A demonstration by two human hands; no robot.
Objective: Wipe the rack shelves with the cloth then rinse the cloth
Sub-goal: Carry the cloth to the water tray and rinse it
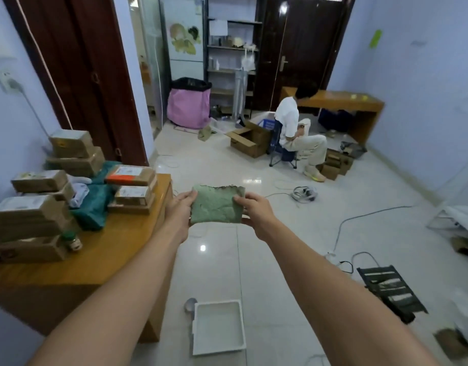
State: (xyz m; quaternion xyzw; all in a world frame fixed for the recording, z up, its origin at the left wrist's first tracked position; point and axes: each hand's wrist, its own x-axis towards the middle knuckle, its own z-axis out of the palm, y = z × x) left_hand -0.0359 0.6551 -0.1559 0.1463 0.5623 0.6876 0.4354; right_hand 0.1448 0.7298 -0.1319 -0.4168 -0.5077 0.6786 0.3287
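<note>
Two hands: left hand point(180, 208) and right hand point(255, 207) each pinch a side edge of the cloth point(217, 206).
Cloth: green, folded flat, held in the air between them.
Rack point(234, 47): against the far wall, well apart from the cloth; wiping not yet begun.
Trip risk: cables point(304, 194) and a white tray point(218, 326) lie on the floor point(267, 260) towards the rack; a foot could catch.
Shelf risk: small items point(238, 43) sit there; a careless sweep could knock them off.

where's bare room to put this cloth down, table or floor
Table: bare wood nearer than the bottle; its far end is packed with boxes. Floor: open tiles between table and cables, beyond the white tray. Crowded at right: cables, black grate.
</note>
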